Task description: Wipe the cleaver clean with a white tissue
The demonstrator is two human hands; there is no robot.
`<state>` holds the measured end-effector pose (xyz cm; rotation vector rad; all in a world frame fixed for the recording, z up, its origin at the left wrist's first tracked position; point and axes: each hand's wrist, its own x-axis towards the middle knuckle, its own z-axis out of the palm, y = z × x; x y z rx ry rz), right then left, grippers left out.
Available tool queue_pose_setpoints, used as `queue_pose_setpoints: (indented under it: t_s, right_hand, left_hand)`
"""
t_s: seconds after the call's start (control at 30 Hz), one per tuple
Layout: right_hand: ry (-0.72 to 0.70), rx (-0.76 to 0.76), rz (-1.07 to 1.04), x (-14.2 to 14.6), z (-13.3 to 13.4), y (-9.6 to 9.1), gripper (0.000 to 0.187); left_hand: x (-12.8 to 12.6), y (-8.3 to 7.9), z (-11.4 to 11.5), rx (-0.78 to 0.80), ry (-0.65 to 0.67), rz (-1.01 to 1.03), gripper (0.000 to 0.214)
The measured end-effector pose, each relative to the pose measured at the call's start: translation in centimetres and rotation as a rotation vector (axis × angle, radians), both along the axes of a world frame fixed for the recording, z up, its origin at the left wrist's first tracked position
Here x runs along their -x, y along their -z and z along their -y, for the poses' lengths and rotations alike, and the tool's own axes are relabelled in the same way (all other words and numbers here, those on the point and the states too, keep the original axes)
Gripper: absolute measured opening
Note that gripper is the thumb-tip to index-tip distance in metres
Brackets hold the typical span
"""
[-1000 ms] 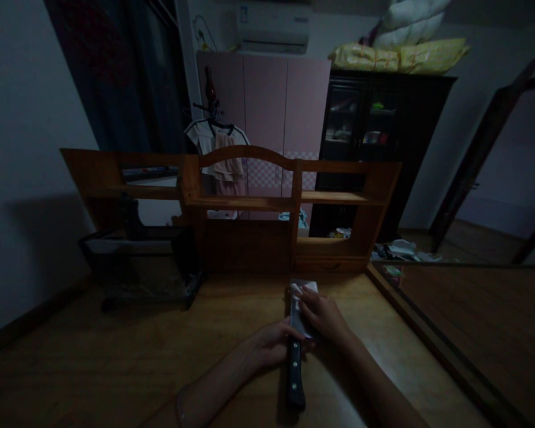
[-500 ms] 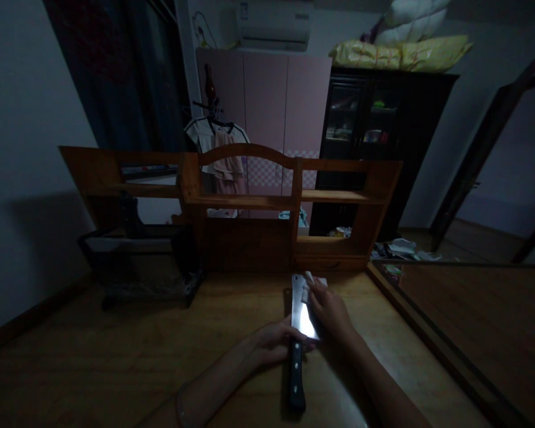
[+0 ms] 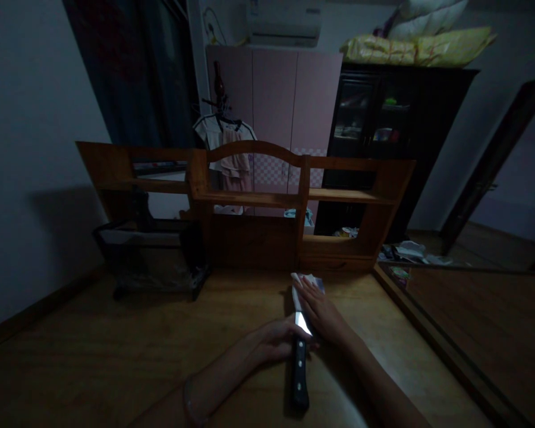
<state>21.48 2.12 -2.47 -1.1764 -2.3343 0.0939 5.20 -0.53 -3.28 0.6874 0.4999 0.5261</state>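
A cleaver (image 3: 302, 324) with a shiny blade and a black riveted handle points away from me over the wooden table. My left hand (image 3: 279, 340) is closed on it where blade meets handle, thumb on top and fingertips showing at the right side. Most of the blade is hidden. My right hand (image 3: 320, 308) holds a white cloth or tissue (image 3: 296, 295) against the upper blade, its fingers stretched along it. Part of the cloth sticks out past the fingertips and shows a bluish patch.
A wooden shelf unit (image 3: 249, 198) stands along the table's far edge. At the left is a dark rack-like object (image 3: 154, 255) with a clear wrapping. A raised wooden edge (image 3: 421, 324) runs along the right. Behind are pink wardrobe doors (image 3: 274, 101) and a dark cabinet (image 3: 421, 119).
My right hand has flattened and slid left with the cloth over the upper blade, covering it. My left hand keeps its hold on the cleaver. The whole view has shifted slightly.
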Motion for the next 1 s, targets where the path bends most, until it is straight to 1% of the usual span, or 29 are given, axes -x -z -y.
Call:
queue_pose_setpoints:
  t_s: [0.1, 0.17, 0.33, 0.4, 0.5, 0.57, 0.63, 0.77, 0.87, 0.93, 1.0]
  right_hand:
    - [0.002, 0.003, -0.007, 0.1, 0.0, -0.2, 0.047]
    - [0.032, 0.009, -0.011, 0.0, -0.2, -0.1, 0.047]
    - [0.198, 0.039, -0.029, -0.7, -0.6, 0.7, 0.047]
    - [0.268, 0.033, -0.040, -1.2, -0.8, 1.0, 0.048]
    - [0.312, 0.005, -0.045, -1.7, -1.0, 1.3, 0.050]
    - [0.285, -0.001, -0.034, -1.8, -1.1, 1.3, 0.050]
    - [0.225, 0.021, -0.028, -1.6, -1.0, 1.2, 0.050]
    - [0.038, 0.114, -0.049, -0.6, -0.3, 0.6, 0.049]
    - [-0.103, 0.170, -0.101, 0.2, 0.5, -0.1, 0.048]
    - [-0.143, 0.208, -0.141, 0.5, 0.8, -0.6, 0.047]
    - [-0.147, 0.235, -0.169, 0.5, 0.8, -0.7, 0.044]
  left_hand:
    - [0.0, 0.0, -0.1, -0.001, -0.020, -0.006, 0.051]
    - [0.0, 0.0, -0.2, -0.006, -0.018, 0.012, 0.051]
    - [0.2, 0.2, -0.4, 0.005, 0.027, 0.022, 0.052]
    - [0.2, 0.1, -0.3, 0.018, 0.023, 0.030, 0.054]
    - [0.2, -0.2, 0.1, 0.011, 0.000, 0.071, 0.056]
    - [0.1, -0.3, 0.3, 0.006, -0.019, 0.100, 0.057]
    - [0.0, -0.3, 0.4, 0.014, -0.042, 0.119, 0.056]
    - [-0.2, 0.3, 0.2, 0.023, -0.107, 0.206, 0.050]
    - [-0.4, 0.9, -0.1, 0.027, -0.107, 0.246, 0.049]
    - [-0.4, 1.0, -0.2, 0.028, -0.108, 0.260, 0.050]
    - [-0.4, 0.9, -0.2, 0.029, -0.103, 0.279, 0.054]
